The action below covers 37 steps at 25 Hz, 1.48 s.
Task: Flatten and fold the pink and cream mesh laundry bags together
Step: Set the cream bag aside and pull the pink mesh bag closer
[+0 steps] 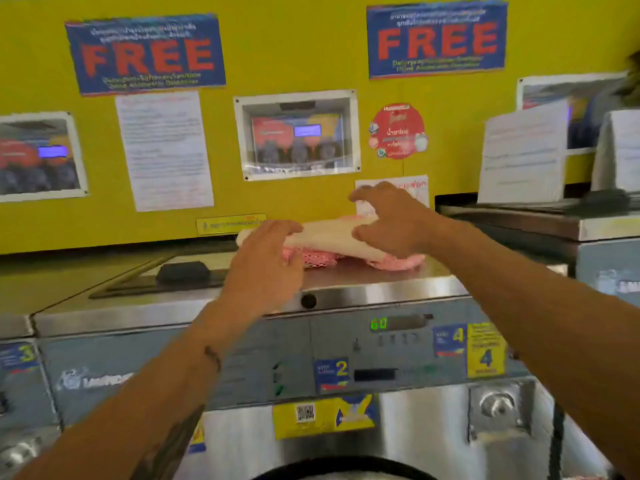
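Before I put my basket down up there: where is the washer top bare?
Bare steel on the washer top runs in front of the pink bag, along the front edge. Left is the dark lid handle. The middle is crowded: left hand, right hand, cream bag.

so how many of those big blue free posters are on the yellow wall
2. One FREE poster is upper left on the yellow wall; the other FREE poster is upper right, slightly higher. More could lie outside the frame.

Hands hide much of the pink bag [318, 258]; posters blurred.
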{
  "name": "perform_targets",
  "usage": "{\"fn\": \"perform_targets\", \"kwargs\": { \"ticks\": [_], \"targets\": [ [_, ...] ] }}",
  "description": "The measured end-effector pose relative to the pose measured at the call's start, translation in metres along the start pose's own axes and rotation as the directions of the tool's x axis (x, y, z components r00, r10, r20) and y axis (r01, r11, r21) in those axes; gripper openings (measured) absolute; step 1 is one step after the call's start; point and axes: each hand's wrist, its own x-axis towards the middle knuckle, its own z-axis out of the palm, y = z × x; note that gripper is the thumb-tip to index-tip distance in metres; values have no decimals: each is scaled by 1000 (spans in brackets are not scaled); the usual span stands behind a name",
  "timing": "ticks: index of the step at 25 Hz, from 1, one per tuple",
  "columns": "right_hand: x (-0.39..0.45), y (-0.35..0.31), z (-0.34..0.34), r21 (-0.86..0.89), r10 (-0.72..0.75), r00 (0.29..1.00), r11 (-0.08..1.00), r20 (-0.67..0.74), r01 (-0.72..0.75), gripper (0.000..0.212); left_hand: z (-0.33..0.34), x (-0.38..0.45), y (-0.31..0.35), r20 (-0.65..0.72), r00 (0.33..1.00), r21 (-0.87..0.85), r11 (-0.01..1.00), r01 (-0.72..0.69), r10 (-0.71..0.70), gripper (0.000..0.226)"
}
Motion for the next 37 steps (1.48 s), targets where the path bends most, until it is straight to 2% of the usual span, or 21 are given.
{"fn": "perform_targets", "kwargs": {
  "ticks": [3,6,9,12,13,15,17,20,22,26,28,30,31,32,33,34,35,36,37],
  "targets": [
    [80,26,8,19,-3,975,1000,223,-1,70,44,82,-30,38,999,59,998,32,-34,47],
    [136,44,36,54,18,880,997,474,-49,87,80,120,-59,146,978,88,987,136,-147,47],
    [168,52,52,-9,23,787,1000,616,-23,105,102,124,-80,187,965,78,982,172,-183,37],
    [170,52,63,-52,43,727,999,685,-11,107,98,131,-85,248,962,104,990,94,-117,34],
    [164,52,70,-84,40,749,996,661,20,107,96,132,-89,270,959,122,991,51,-83,33],
    [150,53,80,-155,18,847,985,532,76,103,89,135,-96,292,956,133,991,-7,-32,29],
    [141,58,83,-149,-50,933,983,358,110,81,84,140,-100,291,957,113,993,-26,-8,25],
    [138,61,71,-26,-97,986,994,139,101,44,79,157,-99,235,969,40,995,-92,80,24],
    [140,66,55,9,-16,999,1000,46,16,29,78,175,-91,162,975,-35,988,-149,153,24],
    [147,81,0,-33,140,970,988,-199,-150,13,80,200,-68,-31,972,-167,957,-236,234,24],
    [141,92,-25,-69,244,906,956,-346,-284,12,89,202,-59,-56,966,-220,941,-258,252,26],
    [130,107,-38,-175,359,805,857,-472,-485,17,103,202,-47,-38,963,-286,920,-267,267,27],
    [122,117,-36,-276,406,785,777,-468,-566,22,111,199,-39,11,961,-312,914,-258,275,29],
    [113,127,-30,-375,478,785,697,-394,-612,30,119,196,-31,112,951,-324,916,-238,287,32],
    [104,138,-18,-446,584,773,640,-247,-626,41,127,190,-25,272,916,-294,932,-214,296,37],
    [94,148,-5,-472,686,724,617,-68,-630,54,136,184,-20,463,839,-216,954,-207,287,46],
    [87,157,5,-450,737,672,625,71,-638,64,146,177,-20,631,734,-134,968,-213,249,54],
    [81,164,10,-412,746,654,640,130,-648,72,153,171,-24,736,645,-81,973,-215,204,60],
    [78,168,10,-355,733,668,663,129,-659,80,158,168,-30,782,599,-66,978,-197,174,62]
  ]
}}
